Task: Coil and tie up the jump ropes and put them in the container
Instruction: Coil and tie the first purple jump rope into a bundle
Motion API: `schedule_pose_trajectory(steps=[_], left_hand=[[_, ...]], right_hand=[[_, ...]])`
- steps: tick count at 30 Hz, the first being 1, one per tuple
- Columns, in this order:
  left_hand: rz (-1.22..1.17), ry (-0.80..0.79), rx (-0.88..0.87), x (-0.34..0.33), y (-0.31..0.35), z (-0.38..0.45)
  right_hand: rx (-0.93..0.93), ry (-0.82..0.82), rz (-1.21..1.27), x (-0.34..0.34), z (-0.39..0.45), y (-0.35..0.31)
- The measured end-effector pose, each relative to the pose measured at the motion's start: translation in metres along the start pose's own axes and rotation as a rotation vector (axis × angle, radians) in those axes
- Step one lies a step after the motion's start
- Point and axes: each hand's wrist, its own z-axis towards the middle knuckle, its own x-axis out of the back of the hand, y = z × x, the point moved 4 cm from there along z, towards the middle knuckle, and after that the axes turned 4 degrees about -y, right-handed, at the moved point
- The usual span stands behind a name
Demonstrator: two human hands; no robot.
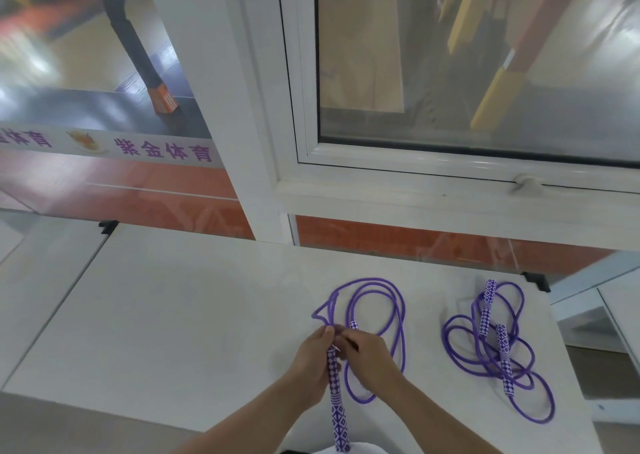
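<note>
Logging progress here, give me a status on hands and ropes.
Both hands, left and right, gripping near rope at its handle. Second rope loose on table, untouched. No container in view.

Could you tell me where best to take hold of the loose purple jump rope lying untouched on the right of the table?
I would take the loose purple jump rope by its two purple-and-white patterned handles, from above. They lie close together over the tangled cord on the white table, rigid and easy to close fingers round, while the cord loops are limp and would probably slip.
</note>
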Motion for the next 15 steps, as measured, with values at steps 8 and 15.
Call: schedule_pose_trajectory(steps=[8,15], left_hand=[[-0.045,0.174,-0.116,0.027,0.048,0.019],[0.406,0.131,-0.099,0.043,0.068,0.025]], right_hand=[[-0.087,-0.111,-0.141,0.029,0.0,0.014],[-0.015,-0.139,-0.213,0.046,0.0,0.007]])
